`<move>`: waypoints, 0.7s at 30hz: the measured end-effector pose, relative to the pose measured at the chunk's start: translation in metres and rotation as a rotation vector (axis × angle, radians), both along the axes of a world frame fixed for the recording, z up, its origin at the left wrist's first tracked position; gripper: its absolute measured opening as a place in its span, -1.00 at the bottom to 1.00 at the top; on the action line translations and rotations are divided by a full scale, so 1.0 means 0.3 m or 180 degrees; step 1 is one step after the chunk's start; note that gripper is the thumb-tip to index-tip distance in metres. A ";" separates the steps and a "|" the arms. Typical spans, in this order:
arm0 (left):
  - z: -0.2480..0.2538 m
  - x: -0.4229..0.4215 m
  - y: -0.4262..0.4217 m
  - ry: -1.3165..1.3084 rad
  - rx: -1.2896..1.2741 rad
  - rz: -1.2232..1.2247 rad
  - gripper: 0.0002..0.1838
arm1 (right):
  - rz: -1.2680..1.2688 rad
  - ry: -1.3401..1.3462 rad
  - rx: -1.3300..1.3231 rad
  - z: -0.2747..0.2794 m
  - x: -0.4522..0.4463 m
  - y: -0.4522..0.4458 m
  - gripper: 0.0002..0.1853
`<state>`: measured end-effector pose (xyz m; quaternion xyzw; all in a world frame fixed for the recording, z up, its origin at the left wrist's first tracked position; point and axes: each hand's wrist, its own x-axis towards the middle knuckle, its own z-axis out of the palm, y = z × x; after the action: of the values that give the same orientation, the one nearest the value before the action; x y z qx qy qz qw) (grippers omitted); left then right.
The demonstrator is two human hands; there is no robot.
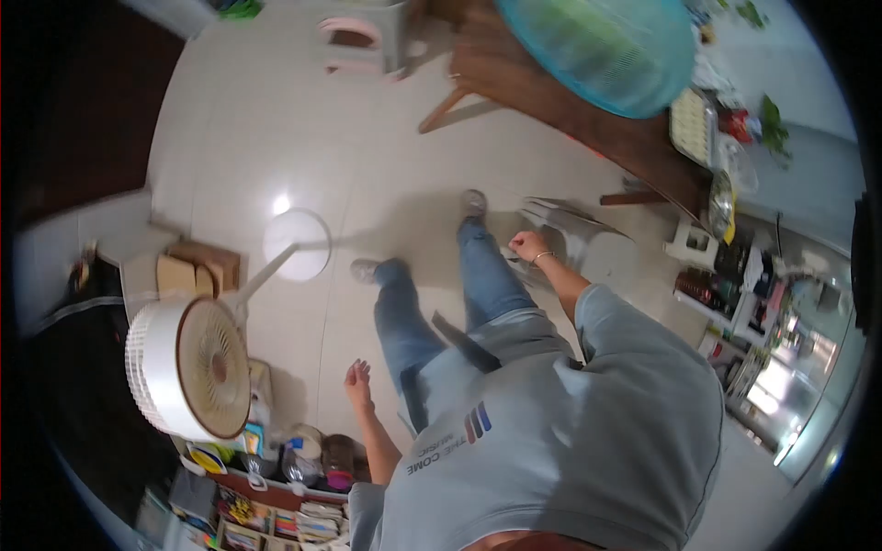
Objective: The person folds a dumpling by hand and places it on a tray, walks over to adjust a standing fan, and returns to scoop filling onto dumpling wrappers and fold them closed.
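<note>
My left hand [357,375] hangs beside my left thigh, above the tiled floor. Its fingers are loosely bent and slightly apart, and I see nothing in it. My right hand [527,245] is out in front of my right hip, its fingers curled in, with no object visible in it. A thin bracelet [544,254] circles the right wrist. Close to that hand stands a grey stool-like object [570,234], partly behind my arm. Neither hand visibly touches anything. A white standing fan [188,367] is the large thing nearest my left hand.
Ahead to the right is a brown wooden table [588,110] with a blue mesh food cover [611,46] and a tray [694,127] on it. A grey and pink stool [363,41] stands farther ahead. Shelves of books [322,523] are at lower left; the fan's round base [297,246] rests on the floor.
</note>
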<state>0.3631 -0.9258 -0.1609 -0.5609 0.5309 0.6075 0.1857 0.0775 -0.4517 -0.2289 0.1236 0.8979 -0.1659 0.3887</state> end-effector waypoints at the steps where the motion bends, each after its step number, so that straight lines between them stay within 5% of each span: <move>1: -0.005 -0.041 0.021 0.0023 -0.0059 -0.0089 -0.51 | -0.0225 -0.0025 -0.0059 0.026 0.035 0.082 -0.76; 6: -0.054 -0.355 0.202 0.0061 -0.0433 -0.0519 -0.52 | -0.0869 0.0135 -0.0420 0.107 0.118 0.456 -0.76; 9: -0.157 -0.532 0.328 0.0372 -0.1109 -0.1452 -0.61 | -0.1214 0.0242 -0.0449 0.195 0.103 0.652 -0.77; 15: 0.067 -1.015 0.707 0.1013 -0.0411 -0.2341 -0.61 | -0.1701 0.0561 -0.0013 0.212 0.216 0.972 -0.78; 21: -0.029 -1.240 0.803 0.1522 -0.0596 -0.3606 -0.68 | -0.2869 0.0846 -0.0081 0.158 0.531 1.061 -0.72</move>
<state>-0.0089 -0.6849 -0.1695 -0.0544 0.8240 0.4743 0.3051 0.2369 -0.1333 -0.1815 0.4741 0.7945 -0.3435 0.1611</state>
